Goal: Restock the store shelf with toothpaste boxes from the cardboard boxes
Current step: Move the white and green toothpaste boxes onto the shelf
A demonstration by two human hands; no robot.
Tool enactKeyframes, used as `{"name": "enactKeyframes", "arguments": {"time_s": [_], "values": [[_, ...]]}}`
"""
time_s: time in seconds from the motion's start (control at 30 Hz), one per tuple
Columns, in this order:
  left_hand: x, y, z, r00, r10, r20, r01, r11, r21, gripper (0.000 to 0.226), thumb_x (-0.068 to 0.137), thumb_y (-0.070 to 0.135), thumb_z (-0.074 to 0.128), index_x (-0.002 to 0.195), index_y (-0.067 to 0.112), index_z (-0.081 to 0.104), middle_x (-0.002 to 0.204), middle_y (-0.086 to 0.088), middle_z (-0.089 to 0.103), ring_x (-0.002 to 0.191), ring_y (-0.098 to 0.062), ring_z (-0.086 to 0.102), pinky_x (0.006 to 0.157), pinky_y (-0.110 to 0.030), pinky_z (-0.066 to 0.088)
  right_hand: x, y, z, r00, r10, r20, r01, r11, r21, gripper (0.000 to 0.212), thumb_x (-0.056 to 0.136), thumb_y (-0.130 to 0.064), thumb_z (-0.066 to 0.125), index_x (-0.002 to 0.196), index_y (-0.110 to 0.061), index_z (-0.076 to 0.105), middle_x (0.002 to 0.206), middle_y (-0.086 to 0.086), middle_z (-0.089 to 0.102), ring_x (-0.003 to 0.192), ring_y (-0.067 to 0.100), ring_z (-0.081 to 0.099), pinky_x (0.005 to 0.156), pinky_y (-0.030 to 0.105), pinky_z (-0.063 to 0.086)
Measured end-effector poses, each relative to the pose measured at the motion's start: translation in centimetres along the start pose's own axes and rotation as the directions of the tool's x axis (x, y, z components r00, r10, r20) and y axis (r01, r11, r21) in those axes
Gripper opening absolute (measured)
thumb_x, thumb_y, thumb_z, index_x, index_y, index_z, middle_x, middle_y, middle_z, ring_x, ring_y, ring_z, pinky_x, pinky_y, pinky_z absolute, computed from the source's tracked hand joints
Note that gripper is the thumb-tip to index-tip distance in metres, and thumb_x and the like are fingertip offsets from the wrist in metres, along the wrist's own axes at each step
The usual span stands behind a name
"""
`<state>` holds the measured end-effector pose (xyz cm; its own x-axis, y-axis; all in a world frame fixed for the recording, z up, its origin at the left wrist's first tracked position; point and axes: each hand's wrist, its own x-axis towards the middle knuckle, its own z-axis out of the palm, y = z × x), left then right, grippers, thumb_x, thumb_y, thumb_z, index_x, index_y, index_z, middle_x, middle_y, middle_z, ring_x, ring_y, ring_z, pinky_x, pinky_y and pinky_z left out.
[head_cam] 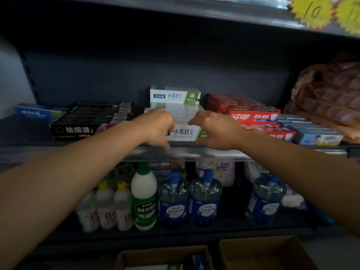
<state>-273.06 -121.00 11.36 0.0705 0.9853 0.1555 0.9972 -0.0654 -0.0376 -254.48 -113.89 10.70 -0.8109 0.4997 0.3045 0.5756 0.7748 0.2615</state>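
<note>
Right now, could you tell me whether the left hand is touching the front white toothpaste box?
Touching. The head view shows the left hand curled over the left end of the front white toothpaste box, with its fingers covering part of the label.

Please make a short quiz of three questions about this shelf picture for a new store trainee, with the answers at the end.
1. True or false: both hands are on the front white-and-green toothpaste box.
2. Which boxes lie directly to the right of the white-and-green stack? A) black B) red C) yellow
3. Fill in: the cardboard boxes stand ___ the shelves, on the floor.

Key:
1. True; the left hand and right hand grip its two ends.
2. B, the red boxes.
3. Below.
</note>
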Motion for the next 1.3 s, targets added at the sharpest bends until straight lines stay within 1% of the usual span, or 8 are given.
{"name": "enactKeyframes", "arguments": {"time_s": [0.23,0.37,0.47,0.6,0.67,0.87,0.97,1.3], "values": [[-5.0,1.0,5.5,0.983,0.082,0.165,-0.087,0.996,0.025,0.041,0.07,0.04,0.081,0.097,0.013,0.066,0.09,-0.004,0.063,0.08,-0.02,0.059,0.066,-0.034,0.053,-4.3,-5.2,4.9,0.993,-0.096,0.063,0.088,0.99,0.109,0.052,0.085,-0.033,0.064,0.132,-0.016,0.051,0.128,0.006,0.051,0.117,0.025,0.049,0.082,0.037,0.047],[-7.4,0.8,11.7,0.95,0.114,0.289,-0.118,0.993,-0.004,0.039,0.071,0.039,0.078,0.097,0.013,0.066,0.093,-0.004,0.065,0.084,-0.021,0.061,0.074,-0.038,0.055,-6.4,-8.2,10.7,0.973,-0.137,0.187,0.106,0.98,0.168,0.057,0.086,-0.036,0.064,0.136,-0.016,0.046,0.131,0.006,0.048,0.12,0.026,0.047,0.085,0.044,0.05],[-9.0,0.5,16.1,0.918,0.096,0.384,-0.092,0.995,-0.028,0.034,0.075,0.035,0.076,0.096,0.013,0.061,0.088,0.0,0.058,0.08,-0.018,0.056,0.064,-0.031,0.048,-7.7,-10.4,15.1,0.953,-0.17,0.251,0.112,0.967,0.231,0.057,0.087,-0.034,0.064,0.136,-0.013,0.046,0.133,0.007,0.047,0.122,0.026,0.047,0.09,0.041,0.047],[-11.0,-0.6,22.5,0.883,0.145,0.447,-0.116,0.989,-0.093,0.025,0.076,0.031,0.075,0.073,0.017,0.055,0.071,0.001,0.052,0.071,-0.018,0.056,0.063,-0.032,0.051,-9.6,-13.4,21.0,0.908,-0.212,0.362,0.108,0.952,0.287,0.059,0.089,-0.036,0.061,0.14,-0.015,0.042,0.136,0.006,0.046,0.124,0.024,0.044,0.089,0.039,0.047],[-11.9,-1.0,25.6,0.863,0.152,0.481,-0.101,0.986,-0.129,0.014,0.079,0.027,0.071,0.082,0.018,0.061,0.08,-0.002,0.06,0.078,-0.019,0.061,0.064,-0.031,0.051,-10.4,-14.8,24.0,0.884,-0.229,0.408,0.099,0.944,0.316,0.058,0.089,-0.036,0.061,0.139,-0.014,0.043,0.132,0.008,0.047,0.121,0.025,0.045,0.087,0.039,0.047],[-14.2,-1.6,33.2,0.789,0.132,0.6,-0.037,0.985,-0.168,0.041,0.076,0.037,0.076,0.107,0.016,0.06,0.109,-0.003,0.058,0.093,-0.016,0.055,0.071,-0.029,0.043,-13.2,-17.7,32.0,0.817,-0.246,0.521,0.052,0.932,0.358,0.051,0.089,-0.03,0.06,0.136,-0.014,0.046,0.131,0.008,0.049,0.118,0.025,0.048,0.084,0.031,0.042],[-14.9,-1.7,35.8,0.777,0.131,0.616,-0.001,0.978,-0.207,0.041,0.076,0.031,0.076,0.111,0.017,0.061,0.114,-0.003,0.061,0.098,-0.018,0.059,0.081,-0.035,0.053,-14.5,-18.5,35.1,0.798,-0.225,0.56,0.016,0.935,0.354,0.054,0.087,-0.034,0.061,0.135,-0.014,0.047,0.129,0.01,0.052,0.115,0.027,0.052,0.086,0.036,0.048],[-14.6,-2.6,38.1,0.781,0.114,0.614,0.051,0.968,-0.245,0.046,0.076,0.033,0.078,0.116,0.017,0.063,0.117,-0.004,0.061,0.102,-0.019,0.059,0.084,-0.035,0.053,-15.0,-19.3,40.0,0.732,-0.133,0.668,-0.093,0.952,0.291,0.064,0.087,-0.026,0.063,0.142,-0.01,0.036,0.141,0.013,0.042,0.127,0.027,0.042,0.1,0.037,0.041]]}}
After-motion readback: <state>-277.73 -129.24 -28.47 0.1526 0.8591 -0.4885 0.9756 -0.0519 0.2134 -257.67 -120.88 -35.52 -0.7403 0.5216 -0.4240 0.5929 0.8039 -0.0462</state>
